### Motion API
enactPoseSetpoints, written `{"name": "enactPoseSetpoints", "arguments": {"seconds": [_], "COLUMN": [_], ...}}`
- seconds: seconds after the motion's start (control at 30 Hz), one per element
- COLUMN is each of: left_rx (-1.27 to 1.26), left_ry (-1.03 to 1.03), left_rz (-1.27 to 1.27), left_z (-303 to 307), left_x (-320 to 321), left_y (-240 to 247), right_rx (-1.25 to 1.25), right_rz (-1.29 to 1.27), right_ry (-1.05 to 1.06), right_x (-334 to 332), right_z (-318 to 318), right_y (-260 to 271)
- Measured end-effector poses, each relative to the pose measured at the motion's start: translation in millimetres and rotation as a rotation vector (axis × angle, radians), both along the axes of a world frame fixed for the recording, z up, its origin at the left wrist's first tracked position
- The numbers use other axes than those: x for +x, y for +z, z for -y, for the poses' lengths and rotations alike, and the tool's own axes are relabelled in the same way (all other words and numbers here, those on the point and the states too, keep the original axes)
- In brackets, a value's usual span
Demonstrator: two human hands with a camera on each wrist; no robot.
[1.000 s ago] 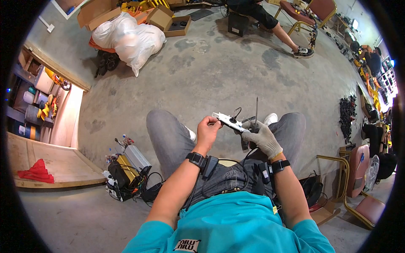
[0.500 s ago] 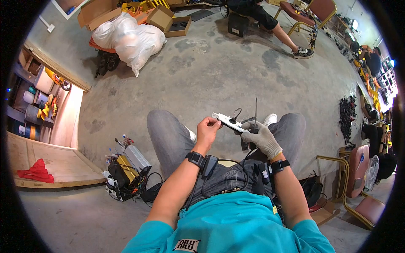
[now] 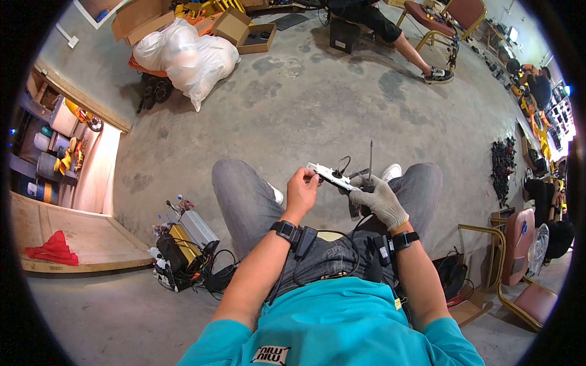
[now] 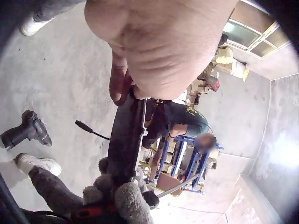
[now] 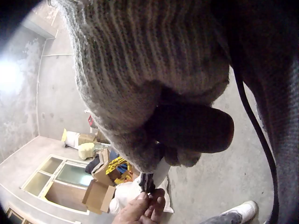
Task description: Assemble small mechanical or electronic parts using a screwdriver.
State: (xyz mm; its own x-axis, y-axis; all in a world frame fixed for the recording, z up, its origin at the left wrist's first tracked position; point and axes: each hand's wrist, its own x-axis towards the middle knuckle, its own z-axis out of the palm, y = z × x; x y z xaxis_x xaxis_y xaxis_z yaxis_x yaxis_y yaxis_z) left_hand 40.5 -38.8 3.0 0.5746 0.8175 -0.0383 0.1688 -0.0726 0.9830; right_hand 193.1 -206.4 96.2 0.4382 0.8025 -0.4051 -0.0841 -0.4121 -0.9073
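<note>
Pinches one end of a slim white part [image 3: 328, 174] in the curled fingers of the bare left hand [image 3: 301, 190], and grips the other end, along with a screwdriver [image 3: 371, 161] (pointing up in the head view), in the curled fingers of the gloved right hand [image 3: 382, 202]. Holds the part between the knees [image 3: 231, 175], above the floor [image 3: 293, 122].

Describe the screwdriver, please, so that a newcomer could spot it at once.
In the head view, find the gray trousers. Between the knees, the gloved right hand holds the screwdriver. Unlike the white part beside it, it shows a thin, straight metal shaft.
</note>
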Motion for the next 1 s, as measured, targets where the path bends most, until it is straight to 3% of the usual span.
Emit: {"name": "enactPoseSetpoints", "arguments": {"seconds": [1.0], "left_rx": [-0.109], "left_ry": [-0.012], "left_rz": [-0.042], "left_z": [1.0], "left_x": [0.5], "left_y": [13.2], "right_rx": [0.013], "right_rz": [-0.082], "right_ry": [-0.004], "right_x": [0.9], "right_z": [-0.9], "right_y": [-0.1]}}
